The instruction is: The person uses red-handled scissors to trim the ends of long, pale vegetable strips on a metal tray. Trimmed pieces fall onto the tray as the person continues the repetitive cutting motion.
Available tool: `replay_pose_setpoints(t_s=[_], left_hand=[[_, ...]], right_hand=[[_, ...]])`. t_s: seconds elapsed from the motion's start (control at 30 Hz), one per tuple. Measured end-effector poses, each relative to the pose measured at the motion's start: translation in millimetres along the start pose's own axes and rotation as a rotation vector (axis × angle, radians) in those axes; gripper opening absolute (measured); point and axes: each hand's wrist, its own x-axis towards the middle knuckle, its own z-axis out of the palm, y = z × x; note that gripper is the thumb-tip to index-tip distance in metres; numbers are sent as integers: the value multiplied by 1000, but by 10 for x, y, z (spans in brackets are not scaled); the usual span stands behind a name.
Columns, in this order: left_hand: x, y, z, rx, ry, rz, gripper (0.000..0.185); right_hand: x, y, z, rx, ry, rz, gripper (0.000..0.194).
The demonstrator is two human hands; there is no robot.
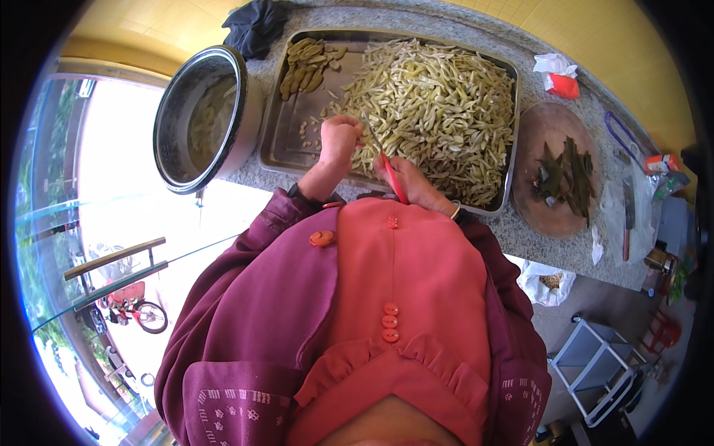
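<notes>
A large metal tray (301,120) lies on the speckled stone counter, heaped on its right side with pale green pieces (440,95) that look like cut pods or pickled vegetables. Over the heap's left edge is my left hand (339,136), its fingers pinched together; what they hold is too small to tell. My right hand (410,181) grips red-handled scissors (393,173), whose blades point up-left towards the left hand. Whether the blades are apart is unclear. Small round pale bits (308,134) are scattered left of my left hand. Darker flat brown-green pieces (305,67) lie in the tray's upper left corner.
Left of the tray stands a deep pot (237,120) with liquid and pieces inside. On the right, a round board (541,128) bears dark green strips (569,173). Beyond it lie a knife (628,200) and plastic bags (613,223). A dark cloth (256,28) rests behind the pot.
</notes>
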Motion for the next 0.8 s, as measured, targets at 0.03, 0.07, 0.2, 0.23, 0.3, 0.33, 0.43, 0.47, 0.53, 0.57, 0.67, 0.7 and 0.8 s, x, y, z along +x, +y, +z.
replay_pose_setpoints(t_s=[0.03, 0.07, 0.2, 0.23, 0.3, 0.33, 0.43, 0.47, 0.53, 0.57, 0.67, 0.7, 0.8], left_hand=[[-10, 0, 4, 2, -22, -8, 6], [-20, -5, 13, 9, -35, -20, 6], [7, -5, -9, 12, -90, -44, 7], [20, -7, -18, 0, -100, -59, 7], [55, -9, -44, -24, -122, -83, 8], [69, -9, -61, -11, -146, -71, 8], [100, -22, -75, 25, -200, -41, 7], [109, -25, -76, 38, -199, -41, 7], [120, -29, -84, 57, -193, -44, 7], [133, -25, -92, 59, -189, -42, 7], [148, -22, -109, 42, -203, -57, 7], [135, -26, -120, 36, -210, -69, 7], [76, -55, -94, 60, -316, -63, 10]], right_hand=[[20, -4, -2, -25, 2, 10, 50], [31, -4, -2, -52, 4, 21, 51], [46, 31, -11, 30, -4, -35, 55], [59, 43, -21, 52, -22, -52, 56], [81, 84, -46, 55, -44, -66, 57], [88, 111, -66, 34, -46, -63, 57], [117, 202, -96, 52, -45, -74, 59], [128, 227, -99, 93, -61, -84, 59], [151, 251, -103, 110, -86, -47, 59], [160, 250, -112, 108, -88, 24, 58], [143, 207, -102, 103, -58, 7, 56], [126, 182, -105, 189, -70, 29, 55], [57, 122, -143, 343, -86, 156, 52]])
